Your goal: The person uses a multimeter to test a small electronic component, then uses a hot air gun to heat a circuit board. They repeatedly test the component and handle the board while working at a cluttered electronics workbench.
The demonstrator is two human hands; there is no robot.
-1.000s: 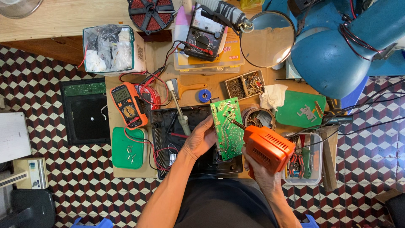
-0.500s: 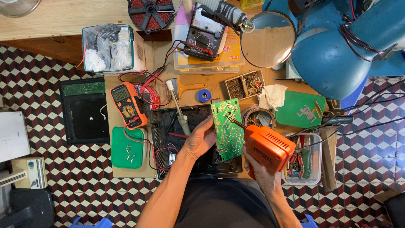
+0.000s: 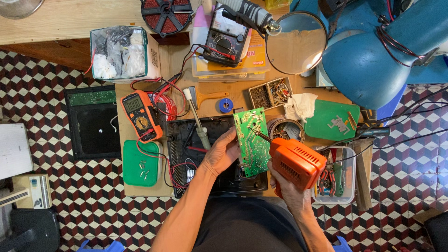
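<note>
While my left hand [image 3: 224,151] is clamped on the left edge of the green circuit board [image 3: 252,142], tilted up over the open black casing [image 3: 212,158], my right hand [image 3: 285,186] is wrapped tight around the orange soldering gun [image 3: 296,161], its tip touching the board's upper part. If my left thumb slips, I judge the board could swing and the hot tip skid across the tracks or toward my fingers. Left of the board lies an orange multimeter [image 3: 141,114]; above it, a round magnifier [image 3: 296,42]. The wooden bench [image 3: 56,14] stands on a checkered tile floor [image 3: 70,214].
</note>
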